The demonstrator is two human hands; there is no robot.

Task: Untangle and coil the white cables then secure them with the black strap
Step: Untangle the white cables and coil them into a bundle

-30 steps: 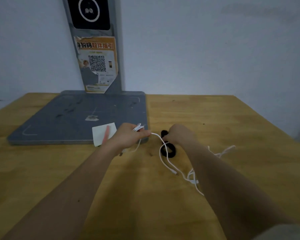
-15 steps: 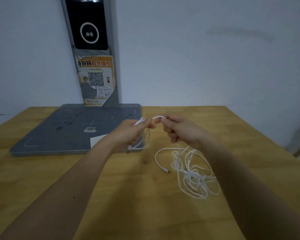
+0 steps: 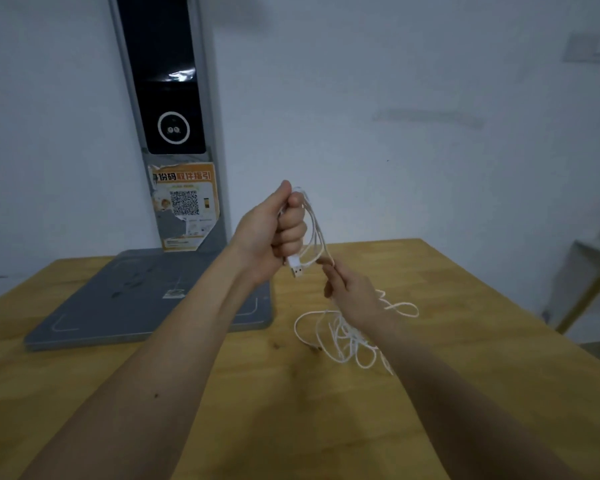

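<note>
My left hand (image 3: 278,230) is raised above the table in a fist, gripping a few hanging loops of white cable (image 3: 314,233); a USB plug (image 3: 297,266) sticks out below the fist. My right hand (image 3: 350,292) is lower and to the right, pinching the same cable just below the loops. The remaining white cable lies in a tangled pile (image 3: 350,337) on the wooden table (image 3: 291,410), partly hidden under my right wrist. The black strap is not visible.
A grey flat base (image 3: 118,303) with a tall post (image 3: 177,133) bearing an orange QR sticker stands at the table's back left, close behind my left forearm. A pale wall runs behind. The table's right edge drops off near a shelf (image 3: 596,265).
Both hands rose from the table. My left hand went from pinching the cable end to clutching several loops up high; my right hand dropped below it along the cable. The view tilted up.
</note>
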